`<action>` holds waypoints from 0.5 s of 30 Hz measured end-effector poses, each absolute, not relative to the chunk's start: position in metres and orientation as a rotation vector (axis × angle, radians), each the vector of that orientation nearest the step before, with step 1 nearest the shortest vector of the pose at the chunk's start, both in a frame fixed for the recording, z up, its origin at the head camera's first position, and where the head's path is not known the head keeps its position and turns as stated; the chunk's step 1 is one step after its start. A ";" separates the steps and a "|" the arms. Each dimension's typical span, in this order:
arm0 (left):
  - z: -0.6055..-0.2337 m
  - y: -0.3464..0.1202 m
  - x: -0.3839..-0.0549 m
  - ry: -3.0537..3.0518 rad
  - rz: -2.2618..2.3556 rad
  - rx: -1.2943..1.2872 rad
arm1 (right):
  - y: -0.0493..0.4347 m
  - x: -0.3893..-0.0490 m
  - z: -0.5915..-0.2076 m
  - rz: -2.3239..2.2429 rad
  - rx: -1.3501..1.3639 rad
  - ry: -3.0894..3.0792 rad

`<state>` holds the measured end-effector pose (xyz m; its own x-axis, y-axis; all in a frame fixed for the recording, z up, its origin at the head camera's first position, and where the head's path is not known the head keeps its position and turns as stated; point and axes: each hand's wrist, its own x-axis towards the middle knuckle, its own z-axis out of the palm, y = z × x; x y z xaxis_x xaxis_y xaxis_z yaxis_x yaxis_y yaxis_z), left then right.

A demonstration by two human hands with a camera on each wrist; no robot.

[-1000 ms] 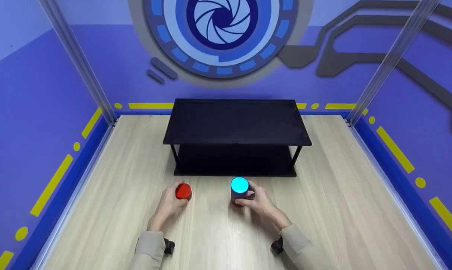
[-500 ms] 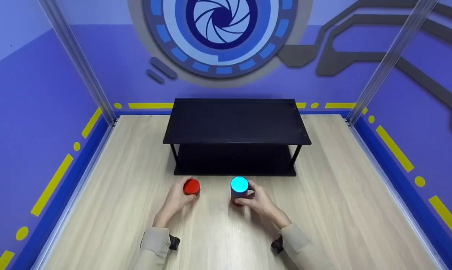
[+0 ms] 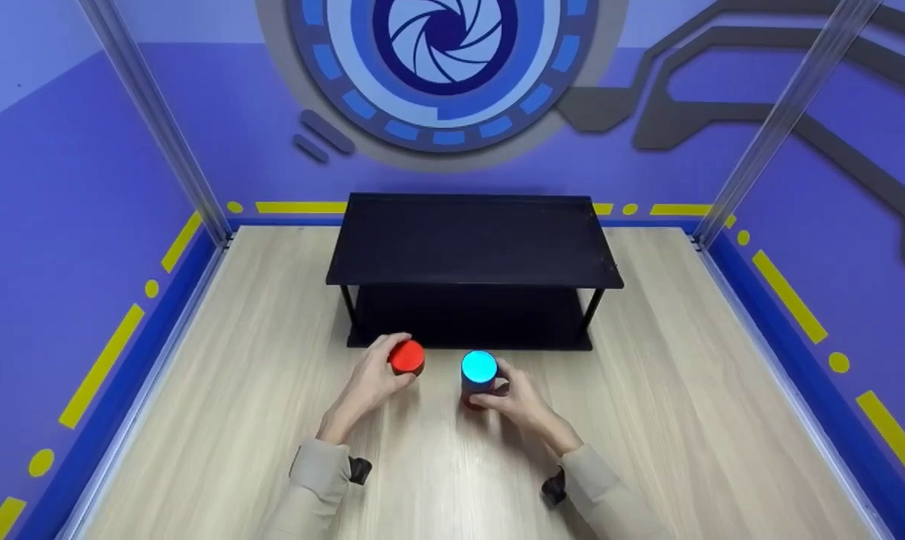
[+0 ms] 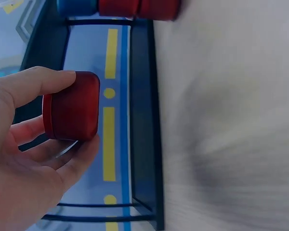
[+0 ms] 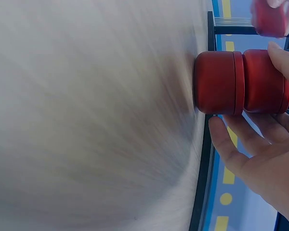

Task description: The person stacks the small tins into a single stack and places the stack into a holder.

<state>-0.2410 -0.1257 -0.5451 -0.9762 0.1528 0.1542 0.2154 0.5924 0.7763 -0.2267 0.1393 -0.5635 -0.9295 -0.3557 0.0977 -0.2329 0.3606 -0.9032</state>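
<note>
A stack of small round lidded tins stands on the table before the shelf: a red tin (image 5: 216, 83) at the bottom, a second red tin (image 5: 264, 82) above it and a blue tin (image 3: 479, 367) on top. My right hand (image 3: 523, 403) holds this stack from the right, its thumb (image 5: 285, 62) against the second tin and its fingers along the other side. To the left of the stack, my left hand (image 3: 376, 375) grips another red tin (image 4: 74, 106) between thumb and fingers. That tin is raised off the table in the left wrist view.
Behind both hands stands a black two-tier shelf (image 3: 474, 240), its lower board (image 3: 467, 319) close to the tins. Metal posts (image 3: 152, 120) and blue printed walls (image 3: 122, 225) enclose the wooden table (image 3: 669, 375) at the back and sides.
My left hand has carried its red tin to the right and forward, closer to the stack. The right hand and the stack have stayed in place.
</note>
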 end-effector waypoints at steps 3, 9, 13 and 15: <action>-0.538 -0.120 -0.242 -2.723 -1.372 -0.344 | 0.139 -0.227 -0.565 -1.636 -0.534 2.487; -0.525 -0.109 -0.239 -2.659 -1.423 -0.458 | 0.140 -0.227 -0.565 -1.641 -0.551 2.486; -0.517 -0.101 -0.239 -2.622 -1.428 -0.523 | 0.140 -0.226 -0.563 -1.635 -0.556 2.500; -0.515 -0.097 -0.239 -2.605 -1.424 -0.551 | 0.139 -0.226 -0.562 -1.627 -0.553 2.509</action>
<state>-0.2388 -0.0973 -0.5146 -0.9261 0.2565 0.2767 0.3714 0.4904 0.7884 -0.2262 0.1393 -0.5616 -0.9290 -0.3528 0.1114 -0.2456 0.3629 -0.8989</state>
